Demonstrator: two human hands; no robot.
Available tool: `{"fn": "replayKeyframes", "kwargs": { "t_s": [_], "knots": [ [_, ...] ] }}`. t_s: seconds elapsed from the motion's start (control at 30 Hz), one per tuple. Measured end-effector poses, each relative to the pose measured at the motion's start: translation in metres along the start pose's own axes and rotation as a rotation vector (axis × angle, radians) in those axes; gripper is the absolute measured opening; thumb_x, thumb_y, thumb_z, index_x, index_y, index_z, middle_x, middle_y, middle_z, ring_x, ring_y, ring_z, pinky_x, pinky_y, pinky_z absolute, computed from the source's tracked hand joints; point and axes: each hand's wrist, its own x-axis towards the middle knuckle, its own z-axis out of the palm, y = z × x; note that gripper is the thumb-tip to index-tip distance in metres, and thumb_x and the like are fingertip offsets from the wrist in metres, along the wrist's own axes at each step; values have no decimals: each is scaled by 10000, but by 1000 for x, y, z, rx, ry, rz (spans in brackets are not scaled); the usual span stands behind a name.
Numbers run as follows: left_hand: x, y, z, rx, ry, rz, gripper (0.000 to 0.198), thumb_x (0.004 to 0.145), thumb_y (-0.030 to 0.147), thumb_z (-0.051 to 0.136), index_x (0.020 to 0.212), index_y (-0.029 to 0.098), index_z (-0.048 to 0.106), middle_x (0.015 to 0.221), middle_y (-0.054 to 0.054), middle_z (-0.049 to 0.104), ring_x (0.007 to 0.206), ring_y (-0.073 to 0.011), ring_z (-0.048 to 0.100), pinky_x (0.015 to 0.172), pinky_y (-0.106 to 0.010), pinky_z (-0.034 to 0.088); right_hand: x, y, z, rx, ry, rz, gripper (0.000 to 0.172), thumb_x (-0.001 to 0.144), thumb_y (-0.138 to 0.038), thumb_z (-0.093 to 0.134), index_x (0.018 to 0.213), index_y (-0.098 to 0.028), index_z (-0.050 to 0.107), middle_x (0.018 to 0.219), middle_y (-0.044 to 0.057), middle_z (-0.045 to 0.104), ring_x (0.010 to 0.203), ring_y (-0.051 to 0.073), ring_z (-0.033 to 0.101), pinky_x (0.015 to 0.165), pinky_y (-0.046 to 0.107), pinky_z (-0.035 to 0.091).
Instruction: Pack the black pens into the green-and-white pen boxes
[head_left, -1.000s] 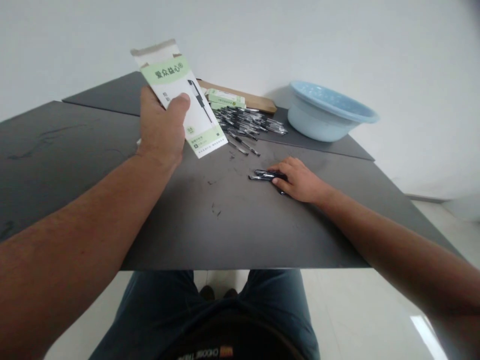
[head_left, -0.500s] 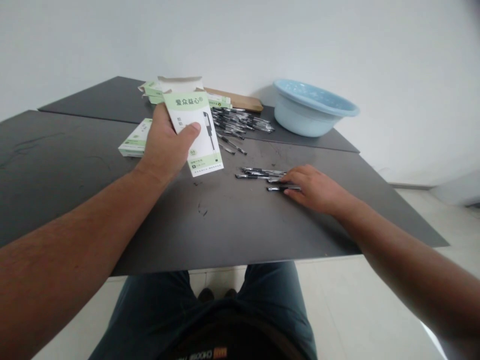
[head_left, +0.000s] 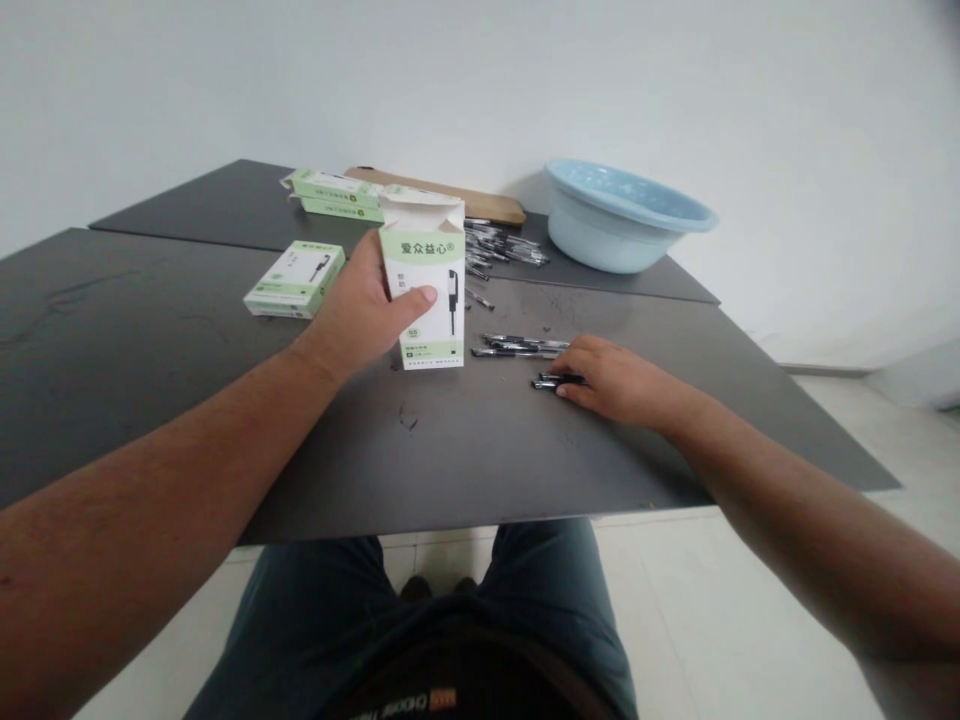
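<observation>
My left hand grips a white and green pen box upright, its top flap open towards me and the thumb across its front. At the right, my right hand is closed on gel pens with black caps, low over the table. The fingers hide how many it holds. Just behind them lies a small row of gel pens on the tabletop. A larger pile of pens is farther back, partly covered by the box.
A pen box lies left of my left hand. More pen boxes are stacked at the back, by a brown cardboard piece. A light blue basin stands at the back right of the dark table.
The box in my left hand has moved right and slightly towards me, and it is straighter. My right hand has drawn its pens together, a little apart from the row.
</observation>
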Motion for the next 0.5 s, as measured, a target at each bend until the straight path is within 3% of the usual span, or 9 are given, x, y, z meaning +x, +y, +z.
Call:
{"fn": "replayKeyframes", "kwargs": {
  "t_s": [0.1, 0.27, 0.37, 0.5],
  "knots": [
    [-2, 5, 1, 38, -65, 3, 595, 729, 222, 862, 1283, 281, 651, 1296, -66, 785, 1211, -362, 745, 1127, -593, 597, 4, -3, -4, 18, -59, 67, 211, 974, -308, 710, 1170, -237, 748, 1199, 125, 724, 1075, 291, 710, 989, 417, 557],
    [-4, 8, 1, 59, -50, -62, 597, 682, 233, 906, 1223, 267, 656, 1217, -69, 776, 1265, -402, 719, 1192, -630, 540, 9, -8, -14, 19, -169, 44, 135, 948, -302, 724, 1064, -235, 731, 1128, 111, 756, 1010, 284, 714, 874, 384, 536],
    [-4, 8, 1, 77, -58, -58, 585, 678, 227, 893, 1213, 258, 658, 1202, -72, 773, 1234, -407, 729, 1185, -633, 539, 10, -11, -15, -9, -186, 2, 101, 951, -287, 703, 1039, -251, 738, 1117, 98, 775, 1027, 289, 722, 885, 390, 532],
    [-4, 11, 2, 64, -115, -44, 596, 712, 229, 868, 1263, 268, 646, 1246, -63, 777, 1229, -392, 735, 1163, -603, 566, 9, -13, -10, -41, -164, -36, 181, 988, -297, 653, 1127, -262, 764, 1175, 105, 786, 1075, 303, 732, 939, 413, 544]
  ]
}}
